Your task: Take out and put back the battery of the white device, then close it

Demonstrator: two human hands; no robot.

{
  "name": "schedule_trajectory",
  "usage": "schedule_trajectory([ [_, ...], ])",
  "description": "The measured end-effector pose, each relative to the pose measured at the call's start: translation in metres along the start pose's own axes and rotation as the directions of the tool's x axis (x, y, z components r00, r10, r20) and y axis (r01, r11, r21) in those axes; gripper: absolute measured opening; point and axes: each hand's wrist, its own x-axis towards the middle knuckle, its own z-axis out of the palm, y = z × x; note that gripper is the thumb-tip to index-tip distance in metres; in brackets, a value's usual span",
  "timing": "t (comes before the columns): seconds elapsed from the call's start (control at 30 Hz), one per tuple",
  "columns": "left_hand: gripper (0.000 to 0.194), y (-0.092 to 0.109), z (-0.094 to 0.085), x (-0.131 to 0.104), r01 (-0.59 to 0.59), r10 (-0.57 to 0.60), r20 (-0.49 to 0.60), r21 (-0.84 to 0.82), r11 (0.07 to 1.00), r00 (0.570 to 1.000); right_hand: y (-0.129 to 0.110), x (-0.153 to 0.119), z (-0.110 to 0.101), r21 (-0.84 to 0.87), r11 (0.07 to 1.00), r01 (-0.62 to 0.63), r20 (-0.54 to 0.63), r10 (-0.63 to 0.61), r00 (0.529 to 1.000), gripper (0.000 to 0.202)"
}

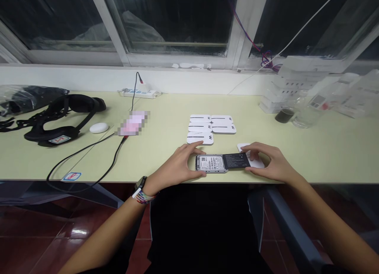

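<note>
Near the table's front edge, my left hand (180, 163) grips the left end of a small grey-rimmed device (211, 163), thumb and fingers on opposite edges. Its open back shows a white printed label. My right hand (271, 161) pinches a flat black battery (236, 161) with small print by its right end. The battery's left edge meets the device's right side; whether it is seated there I cannot tell. Partly hidden under my right hand lies a white cover (257, 163). Just beyond my left hand are several white rounded cases (200, 137) with a black line and a "W".
At left are a black headset (59, 137), a white oval object (99, 127), a blurred phone-like object (133, 123) on a cable, and a power strip (139, 93). White boxes (275, 94), a clear bottle (314, 104) and a dark-filled cup (284, 115) stand at right.
</note>
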Motion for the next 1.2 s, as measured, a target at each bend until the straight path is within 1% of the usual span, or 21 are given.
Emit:
schedule_trajectory([
  [0.9, 0.093, 0.0030, -0.0013, -0.0013, -0.004, 0.004, -0.002, -0.001, 1.000, 1.000, -0.0017, -0.0003, -0.0005, -0.019, 1.000, -0.003, -0.013, 0.003, 1.000, 0.043],
  [1.1, 0.093, 0.0020, -0.0011, -0.0017, -0.015, 0.015, -0.009, -0.001, 1.000, 1.000, -0.0019, -0.0008, -0.0010, -0.010, 1.000, -0.021, -0.018, 0.021, 1.000, 0.042],
  [1.2, 0.092, 0.0018, -0.0010, -0.0017, -0.009, 0.009, -0.006, -0.005, 1.000, 1.000, -0.0033, 0.0001, 0.0007, 0.030, 0.999, -0.038, -0.041, 0.039, 0.998, 0.043],
])
